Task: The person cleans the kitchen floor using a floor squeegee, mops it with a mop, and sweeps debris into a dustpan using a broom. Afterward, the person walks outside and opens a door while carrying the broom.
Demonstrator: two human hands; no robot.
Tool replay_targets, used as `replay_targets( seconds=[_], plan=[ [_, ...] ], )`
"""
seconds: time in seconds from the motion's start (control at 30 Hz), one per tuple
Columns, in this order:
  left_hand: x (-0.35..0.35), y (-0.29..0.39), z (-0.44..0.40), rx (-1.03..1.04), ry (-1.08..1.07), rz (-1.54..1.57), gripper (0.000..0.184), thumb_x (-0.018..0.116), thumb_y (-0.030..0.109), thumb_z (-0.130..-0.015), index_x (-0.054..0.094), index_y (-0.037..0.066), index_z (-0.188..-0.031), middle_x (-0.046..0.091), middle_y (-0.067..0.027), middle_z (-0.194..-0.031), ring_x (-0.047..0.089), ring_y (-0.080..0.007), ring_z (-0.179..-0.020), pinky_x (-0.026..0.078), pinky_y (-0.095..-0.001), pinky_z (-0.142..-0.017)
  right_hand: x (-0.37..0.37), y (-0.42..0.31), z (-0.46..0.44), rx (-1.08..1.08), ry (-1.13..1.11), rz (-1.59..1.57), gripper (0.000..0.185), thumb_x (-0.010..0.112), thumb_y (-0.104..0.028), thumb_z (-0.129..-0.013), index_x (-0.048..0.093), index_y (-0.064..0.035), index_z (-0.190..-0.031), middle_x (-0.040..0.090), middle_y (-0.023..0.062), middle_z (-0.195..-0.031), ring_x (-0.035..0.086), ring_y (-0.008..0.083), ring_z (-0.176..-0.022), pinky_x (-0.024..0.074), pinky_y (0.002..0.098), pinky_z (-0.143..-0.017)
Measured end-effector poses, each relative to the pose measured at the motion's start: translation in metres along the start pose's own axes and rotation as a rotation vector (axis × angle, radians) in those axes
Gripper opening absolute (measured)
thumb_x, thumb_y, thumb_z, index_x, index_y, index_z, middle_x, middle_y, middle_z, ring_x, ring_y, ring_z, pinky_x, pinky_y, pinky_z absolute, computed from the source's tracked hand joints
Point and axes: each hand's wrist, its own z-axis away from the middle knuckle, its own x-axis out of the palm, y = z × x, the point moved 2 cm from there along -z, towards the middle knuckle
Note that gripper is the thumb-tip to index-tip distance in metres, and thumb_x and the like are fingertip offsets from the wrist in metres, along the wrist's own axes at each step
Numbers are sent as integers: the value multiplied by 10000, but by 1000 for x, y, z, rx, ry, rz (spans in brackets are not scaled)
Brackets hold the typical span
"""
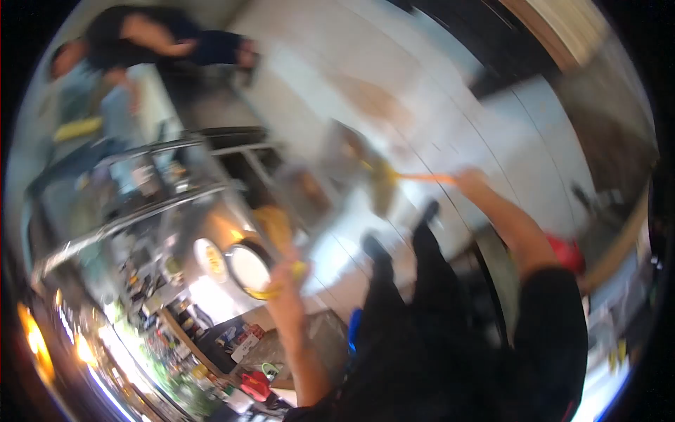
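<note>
Right hand (471, 181), well apart from the pan (250, 268): fingers closed around orange stick (429, 177), grip complete. Left hand (283, 285), beside the pan: finger state indeterminable, blurred. Anything remaining: indeterminable.

Pic blurry throughout; floor (436, 119) bright, w/ glare; fisheye warp, dark corners.
</note>
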Motion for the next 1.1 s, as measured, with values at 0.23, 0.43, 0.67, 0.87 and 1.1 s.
replay_targets(
  seconds=[0.23,0.43,0.67,0.87,1.1],
  plan=[
    [1,-7,0,-114,-2,273,284,520,117,-1037,669,-96,-1152,635,-192,-1281,670,-265,-1094,589,-349,-968,-126,86,80,199,-89,8,276,589,-287,-976,688,-154,-1196,699,98,-1068,659,320,-1065,553,435,-892],
    [-5,-26,2,-72,-48,317,287,506,109,-1046,648,-101,-1181,638,-173,-1270,663,-228,-1091,578,-331,-980,-301,46,179,296,-99,-230,274,619,-268,-962,715,-165,-1197,694,151,-1072,660,351,-1005,541,455,-864],
    [4,-31,-6,-126,-62,376,295,507,122,-1052,636,-97,-1203,620,-156,-1303,642,-200,-1118,567,-310,-1001,-383,78,176,164,370,-332,270,686,-163,-923,727,-54,-1167,705,247,-968,692,391,-850,530,452,-735],
    [27,-24,-11,-66,-93,286,286,510,124,-1053,660,-98,-1153,613,-182,-1331,659,-253,-1118,562,-352,-1009,-188,99,-17,163,524,-487,266,531,-140,-992,673,14,-1156,673,246,-929,663,423,-848,529,503,-741],
    [40,-10,-27,-54,-193,68,329,477,182,-1074,670,-71,-1158,574,-173,-1408,660,-279,-1151,518,-336,-1051,-30,-75,-4,563,357,-791,336,492,-170,-1011,546,29,-1276,670,264,-1003,642,458,-957,515,540,-822]
  ],
)
